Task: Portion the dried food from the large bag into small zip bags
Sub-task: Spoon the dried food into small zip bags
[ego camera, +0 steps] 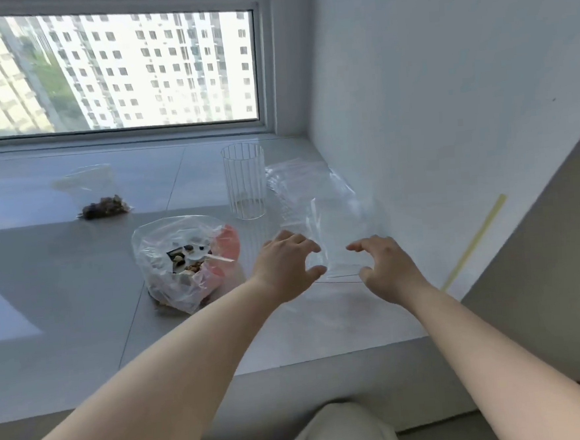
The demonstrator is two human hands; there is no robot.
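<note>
Toward the upper left of the frame, one filled zip bag (104, 207) lying flat on the tabletop (62, 270), a dark heap of dried food in its lower end, so one portion apparently done. Just right of it and nearer the middle, the large bag (185, 261) slumped open on the tabletop, crumpled, with mixed dried pieces and what looks like a pale scoop inside, plus something red at its right side; plenty seemingly left to share out. Right again, behind, an empty ribbed glass (244, 181) standing upright. Right of centre, a stack of empty zip bags (311, 197) spread flat toward the wall. At its near end, the left hand (286, 264) and right hand (386, 268) poised on either side of the nearest bag's opening, fingers loosely curled and spread; neither grip plainly closed on the plastic, thumb and fingertips touching or almost touching its edge, hard to tell through the clear film. Judged early: one bag filled, the next only being picked up or opened, nothing yet scooped into it
</note>
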